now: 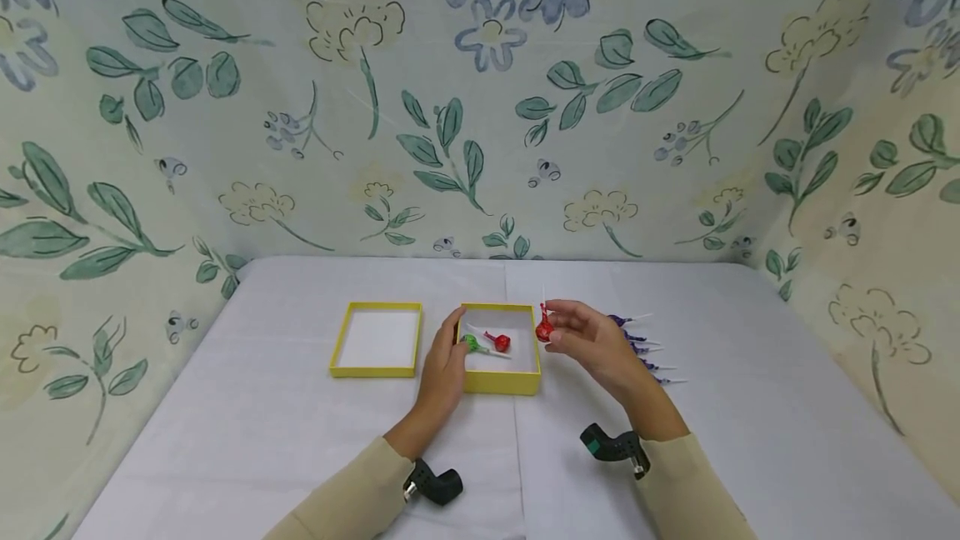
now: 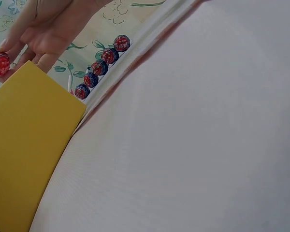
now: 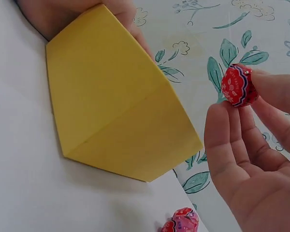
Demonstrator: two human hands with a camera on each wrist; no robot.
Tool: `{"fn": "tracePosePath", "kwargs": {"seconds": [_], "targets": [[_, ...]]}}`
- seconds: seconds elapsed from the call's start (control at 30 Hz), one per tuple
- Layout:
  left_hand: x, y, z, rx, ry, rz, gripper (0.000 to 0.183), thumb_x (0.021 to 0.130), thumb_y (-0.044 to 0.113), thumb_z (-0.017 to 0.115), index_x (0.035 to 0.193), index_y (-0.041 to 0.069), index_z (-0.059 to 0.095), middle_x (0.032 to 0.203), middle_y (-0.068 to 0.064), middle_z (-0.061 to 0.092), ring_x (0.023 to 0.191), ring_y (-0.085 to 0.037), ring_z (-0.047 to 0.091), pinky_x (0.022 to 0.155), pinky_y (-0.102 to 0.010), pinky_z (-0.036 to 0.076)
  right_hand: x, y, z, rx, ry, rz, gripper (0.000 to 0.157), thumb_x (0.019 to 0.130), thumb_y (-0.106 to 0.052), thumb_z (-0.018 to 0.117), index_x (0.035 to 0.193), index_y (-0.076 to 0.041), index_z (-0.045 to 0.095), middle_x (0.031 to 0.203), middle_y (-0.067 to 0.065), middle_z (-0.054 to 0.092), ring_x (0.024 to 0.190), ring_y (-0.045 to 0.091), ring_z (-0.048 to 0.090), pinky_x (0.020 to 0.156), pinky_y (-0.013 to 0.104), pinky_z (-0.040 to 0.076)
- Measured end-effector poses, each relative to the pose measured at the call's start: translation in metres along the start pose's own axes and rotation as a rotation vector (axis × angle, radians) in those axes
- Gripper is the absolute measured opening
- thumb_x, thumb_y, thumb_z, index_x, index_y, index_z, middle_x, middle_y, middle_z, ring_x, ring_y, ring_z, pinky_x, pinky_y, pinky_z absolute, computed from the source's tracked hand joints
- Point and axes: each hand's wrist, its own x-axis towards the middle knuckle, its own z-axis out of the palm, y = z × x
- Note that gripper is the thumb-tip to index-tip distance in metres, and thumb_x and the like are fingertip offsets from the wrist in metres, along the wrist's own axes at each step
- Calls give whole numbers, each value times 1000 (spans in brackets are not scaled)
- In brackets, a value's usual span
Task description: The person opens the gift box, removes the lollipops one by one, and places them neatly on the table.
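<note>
My left hand (image 1: 444,369) grips the left side of an open yellow box (image 1: 501,384), its thumb at the rim. Inside the white-lined box lie a red-wrapped lollipop (image 1: 501,343) and a green-wrapped lollipop (image 1: 472,343). Just off the box's right edge, my right hand (image 1: 592,347) pinches another red lollipop (image 1: 543,330) between thumb and fingers, stick pointing up. The right wrist view shows that lollipop's round red head (image 3: 239,85) at the fingertips, apart from the box. The box walls hide its contents in both wrist views.
A shallow yellow-edged lid (image 1: 375,373) lies left of the box, its white inside facing up. Right of the box, several lollipops with purple wrappers (image 1: 636,338) lie in a column, partly behind my right hand. A white cloth (image 1: 225,440) covers the table; a floral curtain (image 1: 480,173) hangs behind.
</note>
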Motion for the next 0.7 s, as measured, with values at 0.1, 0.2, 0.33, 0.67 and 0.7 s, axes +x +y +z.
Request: {"fn": "tracePosePath", "kwargs": {"seconds": [0.1,0.2,0.33,0.67,0.7], "targets": [[-1,-1,0,-5,-1,-2,53,98,12,36,148,27,34,153,11,32,140,-9,27,116,-37,23,-2,2,-3,45,-54,-28,52,90,-14,67,138,-4,48,126,22,50,110,33,57,89,38,54],[-2,0,0,-5,-5,-11,53,98,12,36,148,29,34,153,12,31,140,-9,27,116,-37,23,-4,3,-5,84,-80,-30,52,92,-12,64,140,-4,46,130,23,46,113,40,53,90,39,53],[-2,1,-1,-8,-3,-7,53,98,11,36,148,28,34,152,12,32,140,-9,27,116,-38,24,-3,4,-8,151,-68,-13,55,94,-9,60,145,-8,41,132,20,43,118,43,48,91,37,53],[0,2,-1,-1,-4,-1,53,98,10,36,148,27,34,153,10,32,141,-10,27,116,-39,23,-2,5,-13,307,45,24,46,95,-8,57,137,-10,39,125,13,44,114,26,57,93,36,51],[0,2,-1,-2,-4,-2,53,98,10,36,148,27,35,153,11,32,141,-10,27,116,-39,23,-2,5,-13,317,60,28,44,95,-8,57,135,-12,40,123,12,45,113,26,57,94,37,51]]}}
